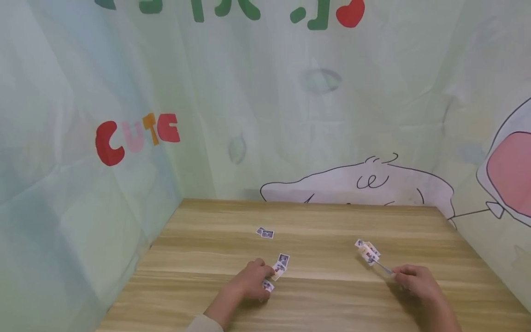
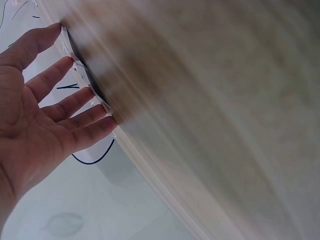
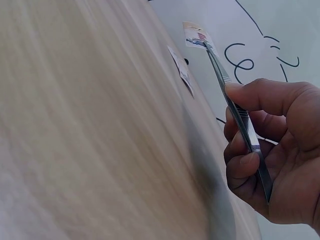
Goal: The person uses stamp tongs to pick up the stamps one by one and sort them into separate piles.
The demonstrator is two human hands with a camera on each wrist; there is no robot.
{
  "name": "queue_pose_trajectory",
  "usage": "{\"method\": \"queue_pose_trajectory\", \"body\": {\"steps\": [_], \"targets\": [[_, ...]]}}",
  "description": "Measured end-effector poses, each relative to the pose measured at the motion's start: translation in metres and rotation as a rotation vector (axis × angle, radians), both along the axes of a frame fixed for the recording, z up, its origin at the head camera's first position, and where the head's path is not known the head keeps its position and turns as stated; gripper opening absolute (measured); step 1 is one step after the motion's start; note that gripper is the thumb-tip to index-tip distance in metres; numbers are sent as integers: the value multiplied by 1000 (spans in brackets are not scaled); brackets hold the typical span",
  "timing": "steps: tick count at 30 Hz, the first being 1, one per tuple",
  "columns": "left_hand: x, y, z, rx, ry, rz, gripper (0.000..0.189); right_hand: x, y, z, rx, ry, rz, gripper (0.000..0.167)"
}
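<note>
My right hand (image 1: 419,283) holds metal tweezers (image 3: 243,125) between thumb and curled fingers. At the tweezers' tips is a small stamp (image 3: 196,36) with a colored picture, raised off the table in the right wrist view. Another stamp (image 3: 181,71) lies on the table just below it. My left hand (image 1: 250,280) rests fingertips down on the table with its fingers spread, touching a few stamps (image 1: 278,272). One dark stamp (image 1: 284,259) lies just past its fingers, and another (image 1: 268,286) shows partly between finger and thumb.
Two overlapping stamps (image 1: 267,234) lie farther back on the wood-grain table (image 1: 323,304). A printed cloth (image 1: 265,115) with letters and cartoon drawings hangs around the table's back and sides.
</note>
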State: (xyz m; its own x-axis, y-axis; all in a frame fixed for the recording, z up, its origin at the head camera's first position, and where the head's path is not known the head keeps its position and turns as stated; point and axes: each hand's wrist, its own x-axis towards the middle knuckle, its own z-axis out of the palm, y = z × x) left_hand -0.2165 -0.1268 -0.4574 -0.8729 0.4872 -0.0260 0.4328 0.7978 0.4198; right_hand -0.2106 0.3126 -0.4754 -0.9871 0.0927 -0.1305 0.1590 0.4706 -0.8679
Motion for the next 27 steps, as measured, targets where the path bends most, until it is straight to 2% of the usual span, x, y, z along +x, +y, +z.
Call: {"method": "queue_pose_trajectory", "body": {"steps": [9, 16, 27], "targets": [[0, 0, -2, 7, 4, -1, 55, 1, 8, -5, 2, -13, -44, 27], [1, 1, -2, 2, 11, 0, 54, 1, 11, -4, 4, 14, -50, 27], [0, 1, -2, -8, 9, 5, 54, 0, 19, -2, -31, 2, -55, 26]]}}
